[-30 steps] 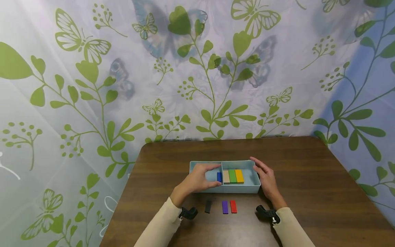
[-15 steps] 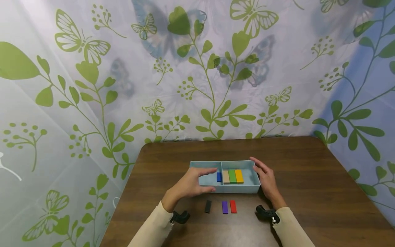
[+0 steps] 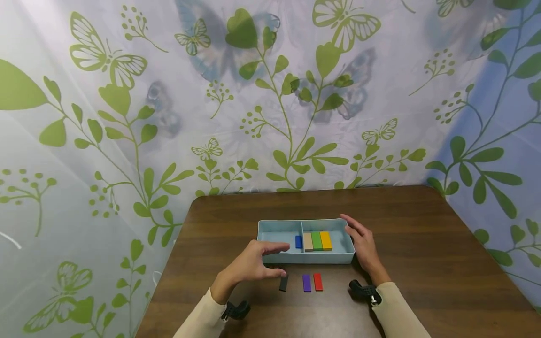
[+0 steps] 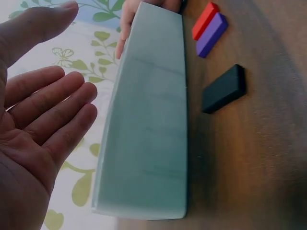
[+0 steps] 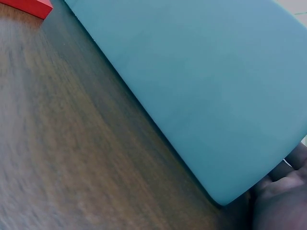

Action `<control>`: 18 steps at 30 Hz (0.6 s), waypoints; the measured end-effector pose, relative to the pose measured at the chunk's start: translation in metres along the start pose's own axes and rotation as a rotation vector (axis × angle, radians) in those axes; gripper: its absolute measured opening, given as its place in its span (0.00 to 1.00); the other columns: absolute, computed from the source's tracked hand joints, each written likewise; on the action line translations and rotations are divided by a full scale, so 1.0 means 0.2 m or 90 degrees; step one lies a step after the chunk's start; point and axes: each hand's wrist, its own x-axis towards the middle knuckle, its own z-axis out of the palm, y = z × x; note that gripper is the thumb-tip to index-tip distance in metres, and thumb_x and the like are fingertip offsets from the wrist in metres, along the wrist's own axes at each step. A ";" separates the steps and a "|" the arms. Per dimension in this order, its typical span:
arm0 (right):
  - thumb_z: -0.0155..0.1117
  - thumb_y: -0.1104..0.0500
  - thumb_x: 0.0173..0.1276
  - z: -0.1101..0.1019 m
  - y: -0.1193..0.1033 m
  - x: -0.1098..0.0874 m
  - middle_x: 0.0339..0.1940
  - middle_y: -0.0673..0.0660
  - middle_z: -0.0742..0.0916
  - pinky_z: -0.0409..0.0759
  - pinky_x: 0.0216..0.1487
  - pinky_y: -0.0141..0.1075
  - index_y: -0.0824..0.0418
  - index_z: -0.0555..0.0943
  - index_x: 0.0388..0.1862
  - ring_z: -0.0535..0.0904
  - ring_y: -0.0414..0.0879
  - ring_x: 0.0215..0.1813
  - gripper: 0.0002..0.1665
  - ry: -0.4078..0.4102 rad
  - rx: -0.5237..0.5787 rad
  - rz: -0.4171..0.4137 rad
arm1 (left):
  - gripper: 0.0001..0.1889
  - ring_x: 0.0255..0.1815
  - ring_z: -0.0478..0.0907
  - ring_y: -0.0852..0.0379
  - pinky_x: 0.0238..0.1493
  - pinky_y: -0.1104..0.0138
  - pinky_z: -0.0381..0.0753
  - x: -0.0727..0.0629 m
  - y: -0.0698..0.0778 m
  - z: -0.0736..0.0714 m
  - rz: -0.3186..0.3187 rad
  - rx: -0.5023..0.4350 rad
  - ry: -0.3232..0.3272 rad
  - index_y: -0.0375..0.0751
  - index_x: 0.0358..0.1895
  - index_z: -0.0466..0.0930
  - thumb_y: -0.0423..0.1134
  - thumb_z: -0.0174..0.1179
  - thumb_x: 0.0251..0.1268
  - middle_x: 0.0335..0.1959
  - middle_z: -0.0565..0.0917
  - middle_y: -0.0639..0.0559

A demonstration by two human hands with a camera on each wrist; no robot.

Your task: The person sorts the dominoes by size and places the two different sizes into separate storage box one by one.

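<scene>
My left hand point(image 3: 247, 264) holds nothing; its fingers and thumb stand apart over the front left of the light blue two-part box point(image 3: 329, 258), thumb tip close to a black block point(image 3: 283, 284). The left wrist view shows its bare palm beside the box wall point(image 4: 148, 120). My right hand point(image 3: 365, 246) rests at the box's right end, fingers stretched along it. A blue block point(image 3: 298, 241) lies in the left compartment against the divider. Beige point(image 3: 308, 241), green point(image 3: 317, 241) and yellow point(image 3: 326, 240) blocks sit side by side in the right compartment.
On the brown wooden table point(image 3: 422, 234), in front of the box, a purple block point(image 3: 306, 283) and a red block point(image 3: 318, 282) lie to the right of the black one. A leaf-patterned curtain point(image 3: 270, 94) hangs behind the table's far edge.
The left hand has moved from over the blue block, out of the left compartment, leftward and nearer to the black block. The right hand and the blocks have stayed put.
</scene>
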 end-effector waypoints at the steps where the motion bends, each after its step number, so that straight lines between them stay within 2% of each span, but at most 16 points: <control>1: 0.51 0.50 0.91 0.00 0.00 0.00 0.86 0.58 0.74 0.62 0.82 0.32 0.57 0.75 0.83 0.64 0.54 0.86 0.28 0.001 0.000 0.000 | 0.34 0.71 0.85 0.57 0.71 0.64 0.81 -0.01 0.00 0.00 -0.002 -0.004 -0.001 0.43 0.73 0.83 0.47 0.81 0.64 0.70 0.87 0.52; 3: 0.51 0.51 0.91 0.00 0.00 0.00 0.86 0.58 0.73 0.61 0.84 0.37 0.57 0.75 0.83 0.64 0.54 0.86 0.28 0.001 0.000 0.001 | 0.34 0.71 0.85 0.56 0.71 0.64 0.82 -0.02 -0.01 0.02 0.001 -0.002 -0.002 0.41 0.73 0.83 0.46 0.81 0.65 0.69 0.87 0.49; 5: 0.51 0.51 0.91 0.00 0.00 0.01 0.86 0.58 0.73 0.61 0.84 0.37 0.57 0.74 0.83 0.64 0.53 0.86 0.28 0.000 -0.001 0.003 | 0.34 0.70 0.85 0.55 0.71 0.63 0.82 -0.04 -0.02 0.03 0.005 0.007 -0.002 0.38 0.72 0.83 0.45 0.81 0.65 0.69 0.88 0.46; 10: 0.51 0.51 0.92 0.01 0.00 0.01 0.86 0.59 0.73 0.63 0.73 0.19 0.57 0.74 0.83 0.64 0.54 0.86 0.28 0.003 0.002 -0.001 | 0.34 0.70 0.85 0.55 0.71 0.60 0.83 -0.06 -0.05 0.06 -0.018 0.027 -0.010 0.36 0.72 0.83 0.43 0.81 0.65 0.67 0.88 0.43; 13: 0.51 0.51 0.92 0.01 0.00 0.01 0.86 0.59 0.73 0.63 0.69 0.15 0.57 0.74 0.83 0.63 0.55 0.87 0.28 0.003 0.000 -0.003 | 0.33 0.70 0.85 0.55 0.72 0.59 0.83 -0.08 -0.07 0.08 -0.039 0.031 -0.016 0.37 0.72 0.83 0.44 0.80 0.65 0.67 0.89 0.44; 15: 0.50 0.51 0.92 0.01 0.00 0.01 0.86 0.59 0.73 0.63 0.71 0.17 0.57 0.74 0.83 0.63 0.54 0.87 0.28 0.004 -0.003 0.000 | 0.33 0.70 0.85 0.55 0.72 0.59 0.83 -0.09 -0.08 0.09 -0.044 0.031 -0.016 0.38 0.72 0.83 0.44 0.80 0.66 0.67 0.89 0.45; 18: 0.51 0.51 0.92 0.01 -0.01 0.02 0.86 0.58 0.73 0.62 0.81 0.29 0.56 0.74 0.83 0.63 0.54 0.87 0.28 0.006 -0.008 0.006 | 0.32 0.70 0.85 0.56 0.72 0.58 0.83 -0.10 -0.10 0.10 -0.046 0.037 -0.013 0.38 0.71 0.84 0.43 0.80 0.66 0.67 0.89 0.47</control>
